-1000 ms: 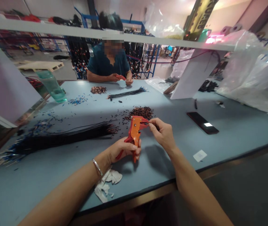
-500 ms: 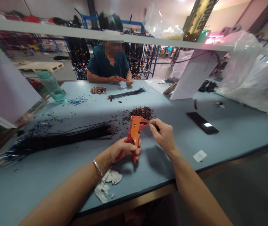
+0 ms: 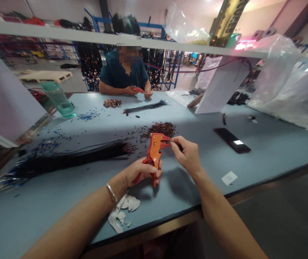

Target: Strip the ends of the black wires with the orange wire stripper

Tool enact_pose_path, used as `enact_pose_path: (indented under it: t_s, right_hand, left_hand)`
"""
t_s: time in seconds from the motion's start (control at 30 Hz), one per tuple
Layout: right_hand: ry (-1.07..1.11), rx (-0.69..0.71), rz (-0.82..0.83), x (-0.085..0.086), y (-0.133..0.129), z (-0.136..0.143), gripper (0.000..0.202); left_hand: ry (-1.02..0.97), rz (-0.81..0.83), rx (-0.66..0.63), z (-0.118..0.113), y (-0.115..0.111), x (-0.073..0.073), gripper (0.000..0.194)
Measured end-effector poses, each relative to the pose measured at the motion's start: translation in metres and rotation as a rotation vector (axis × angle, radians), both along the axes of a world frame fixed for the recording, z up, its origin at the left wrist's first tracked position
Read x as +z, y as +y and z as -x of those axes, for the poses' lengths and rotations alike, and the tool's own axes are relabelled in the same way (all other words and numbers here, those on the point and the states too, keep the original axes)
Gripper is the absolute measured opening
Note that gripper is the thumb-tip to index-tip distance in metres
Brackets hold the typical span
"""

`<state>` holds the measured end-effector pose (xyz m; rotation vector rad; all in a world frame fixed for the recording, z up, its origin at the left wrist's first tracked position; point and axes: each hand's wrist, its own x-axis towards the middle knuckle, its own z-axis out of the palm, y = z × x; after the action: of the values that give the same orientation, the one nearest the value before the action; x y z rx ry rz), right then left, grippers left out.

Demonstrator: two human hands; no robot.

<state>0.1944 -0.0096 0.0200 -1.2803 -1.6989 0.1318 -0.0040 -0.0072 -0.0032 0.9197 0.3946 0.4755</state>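
Wire stripper (image 3: 156, 142), orange and red, stands nearly upright in my left hand (image 3: 140, 172), held above the near part of the blue-grey table (image 3: 272, 144). My left fingers are wrapped round its handles, and its mouth points to my right. There my right hand (image 3: 188, 153) has thumb and forefinger pinched together on a thin dark piece (image 3: 170, 141), right at the tool's tip (most of it is hidden by my fingers, so I cannot tell how far in it reaches).

Just behind the tool's head lies a pile of dark and coppery bits (image 3: 162, 128). To my left stretches a long bundle of black wires (image 3: 75, 158), blue and pale at its far left end, coppery at the end nearer the tool. A crumpled white tissue (image 3: 118, 214) lies beside my left forearm, below the silver bracelet (image 3: 111, 192). Off to my right are a dark phone (image 3: 229, 138) and, nearer the edge, a small white label (image 3: 229, 178).

Across the table a co-worker (image 3: 123, 77) holds a red tool (image 3: 138, 90), with a smaller wire bundle (image 3: 144, 107) and a coppery heap (image 3: 112, 103) in front. A green bottle (image 3: 59, 100) stands near the left panel (image 3: 10, 97).
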Motion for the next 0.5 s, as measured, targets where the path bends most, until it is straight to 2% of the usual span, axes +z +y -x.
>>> enact_pose_path:
  t_s: [0.5]
  right_hand:
    - [-0.014, 0.046, -0.034, -0.0010, -0.0002, -0.0006, 0.015]
  left_hand:
    - [0.015, -0.021, -0.001, 0.0000, -0.0004, 0.0017, 0.028]
